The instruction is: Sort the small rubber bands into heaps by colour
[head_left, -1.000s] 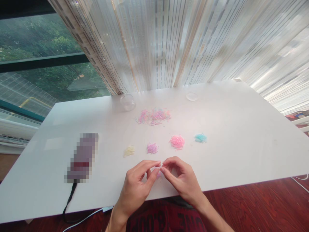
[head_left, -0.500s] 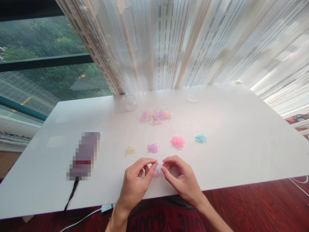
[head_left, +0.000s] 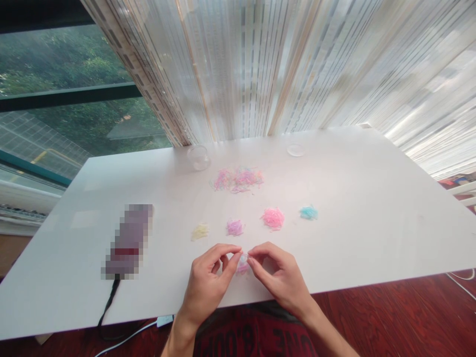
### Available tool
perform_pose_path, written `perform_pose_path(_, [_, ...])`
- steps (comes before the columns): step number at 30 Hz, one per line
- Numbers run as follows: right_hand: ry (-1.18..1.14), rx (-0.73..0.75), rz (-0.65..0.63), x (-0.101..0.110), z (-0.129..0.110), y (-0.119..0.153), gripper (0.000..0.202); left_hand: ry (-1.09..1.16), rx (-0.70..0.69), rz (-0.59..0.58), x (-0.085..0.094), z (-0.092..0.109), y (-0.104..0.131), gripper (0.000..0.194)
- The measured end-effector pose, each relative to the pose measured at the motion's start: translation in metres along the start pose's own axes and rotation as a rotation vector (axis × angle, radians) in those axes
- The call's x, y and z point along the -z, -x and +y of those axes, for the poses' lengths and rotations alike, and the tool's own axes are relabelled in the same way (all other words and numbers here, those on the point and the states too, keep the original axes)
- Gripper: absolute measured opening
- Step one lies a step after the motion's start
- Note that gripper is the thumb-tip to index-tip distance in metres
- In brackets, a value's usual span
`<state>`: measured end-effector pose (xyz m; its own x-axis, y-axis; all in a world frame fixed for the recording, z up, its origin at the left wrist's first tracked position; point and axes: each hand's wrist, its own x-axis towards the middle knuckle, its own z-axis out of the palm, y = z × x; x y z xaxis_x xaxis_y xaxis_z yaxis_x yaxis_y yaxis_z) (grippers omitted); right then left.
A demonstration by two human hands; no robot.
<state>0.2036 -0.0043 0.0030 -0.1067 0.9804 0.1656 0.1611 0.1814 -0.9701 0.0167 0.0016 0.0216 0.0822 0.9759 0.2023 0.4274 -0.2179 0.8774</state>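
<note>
One small pastel pile lay between my left hand and right hand, neither clearly nearer, both pinched, on what I couldn't tell.

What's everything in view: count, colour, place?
Table: 1, white, centre
Mixed pile: 1, pastel, far middle
Yellow pile, purple pile, pink pile, blue pile: 1 each, as named, mid row
Small pile: 1, pink-blue, between hands
Container: 1, clear, back left
Disc: 1, clear, back right
Pixelated object: 1, purplish, left
Cord: 1, black, lower left
Curtain: 1, whitish, behind table
Window: 1, dark framed, upper left
Floor: 1, reddish, bottom
Cables: 2, white, lower sides
Shirt: 1, red, bottom
Left hand, right hand: 1 each, bare, bottom
</note>
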Motion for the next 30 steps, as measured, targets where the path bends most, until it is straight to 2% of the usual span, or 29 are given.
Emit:
perform_pose_path(12, [0.012,-0.004,-0.010,-0.0001,0.0008,-0.0003,0.009,0.057,0.021,-0.020,0.0002,-0.0003,0.0006,0.009])
perform_pose_path(16, [0.019,-0.011,-0.011,0.0001,-0.0001,-0.0005,0.011,0.059,0.039,-0.079,0.0013,-0.0003,0.0009,0.008])
perform_pose_path(23, [0.025,-0.001,-0.010,0.0000,-0.0004,-0.0005,0.012,0.001,-0.036,-0.128,0.0046,-0.0017,0.0030,0.013])
perform_pose_path(30, [0.036,0.004,-0.026,0.0004,-0.0013,-0.0005,0.011,-0.010,-0.075,-0.078,0.0040,-0.0036,0.0013,0.009])
